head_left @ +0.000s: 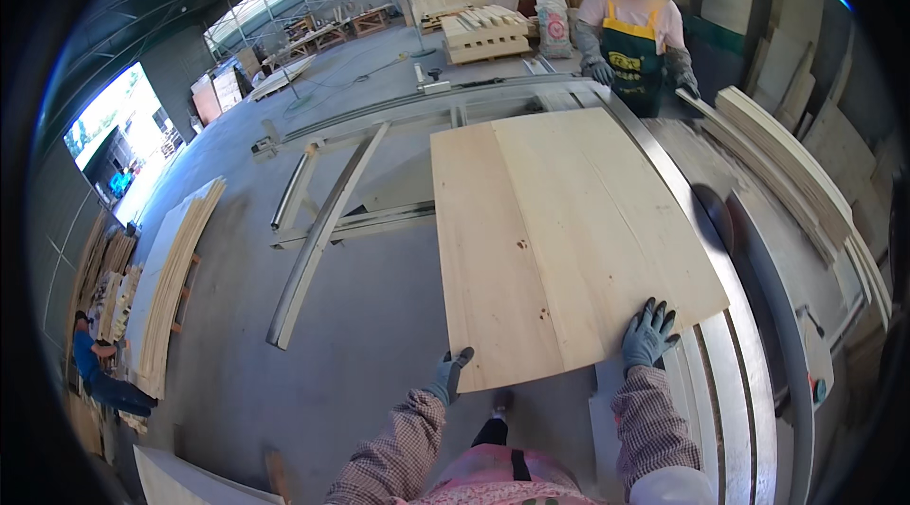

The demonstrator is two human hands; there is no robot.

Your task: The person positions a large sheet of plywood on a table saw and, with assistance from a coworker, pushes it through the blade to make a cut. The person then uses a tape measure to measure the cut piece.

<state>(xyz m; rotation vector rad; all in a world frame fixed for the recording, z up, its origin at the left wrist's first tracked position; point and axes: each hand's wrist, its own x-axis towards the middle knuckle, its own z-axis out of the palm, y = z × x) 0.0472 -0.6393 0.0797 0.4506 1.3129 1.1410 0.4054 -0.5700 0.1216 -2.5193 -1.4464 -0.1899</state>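
Observation:
A large pale wooden panel, made of joined boards with a few dark knots, lies on the sliding table of a panel saw. My left hand, in a grey-blue work glove, grips the panel's near left corner, thumb at the edge; its other fingers are partly hidden. Flat on the panel's near right part rests my right hand, gloved alike, with its fingers spread. Right of the panel stands a round dark disc, apparently the saw blade.
A co-worker in a green and yellow apron stands beyond the saw at the far right. Long boards are stacked beside the machine. A metal support frame extends left. More stacked panels and another person are at the left.

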